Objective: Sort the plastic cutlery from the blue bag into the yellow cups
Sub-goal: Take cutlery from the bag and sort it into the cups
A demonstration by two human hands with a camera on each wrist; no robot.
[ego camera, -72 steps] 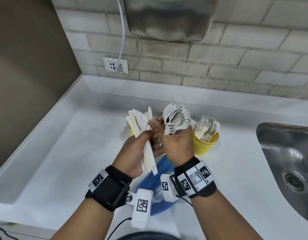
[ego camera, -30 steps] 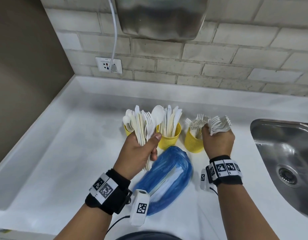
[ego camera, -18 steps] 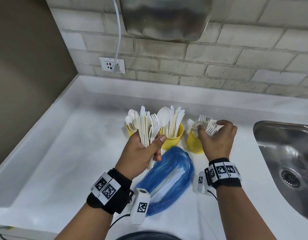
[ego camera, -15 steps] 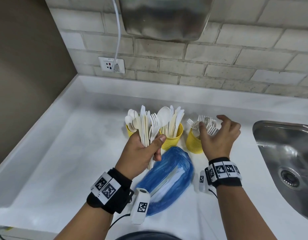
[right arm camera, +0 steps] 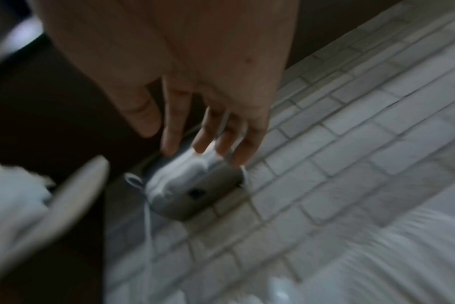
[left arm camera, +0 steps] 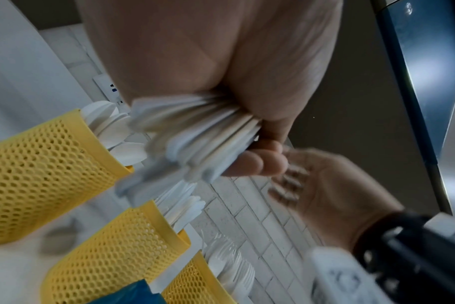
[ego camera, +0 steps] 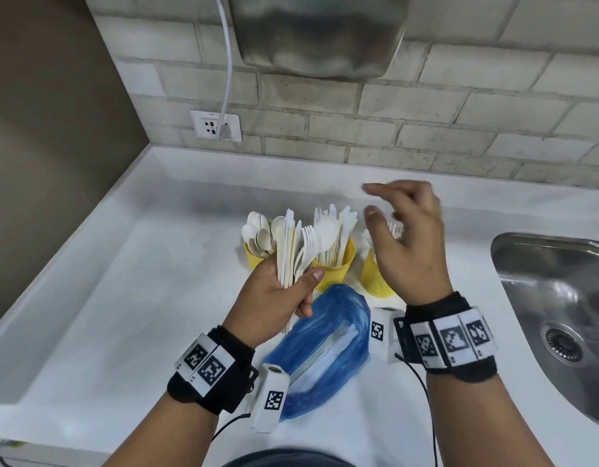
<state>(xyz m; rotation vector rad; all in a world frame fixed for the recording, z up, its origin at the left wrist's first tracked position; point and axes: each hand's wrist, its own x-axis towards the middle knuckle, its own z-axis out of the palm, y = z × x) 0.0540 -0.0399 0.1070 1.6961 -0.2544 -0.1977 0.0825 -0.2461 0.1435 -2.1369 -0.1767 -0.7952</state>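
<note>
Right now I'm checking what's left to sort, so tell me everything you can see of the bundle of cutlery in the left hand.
The bundle of cutlery is a fanned stack of white and cream plastic pieces, mostly flat handles pressed side by side, with at least one fork and a spoon bowl showing at the top. It stands roughly upright in front of the yellow cups, above the blue bag. The left hand grips it around the lower half, thumb across the front; handle ends stick out below the hand.
</note>
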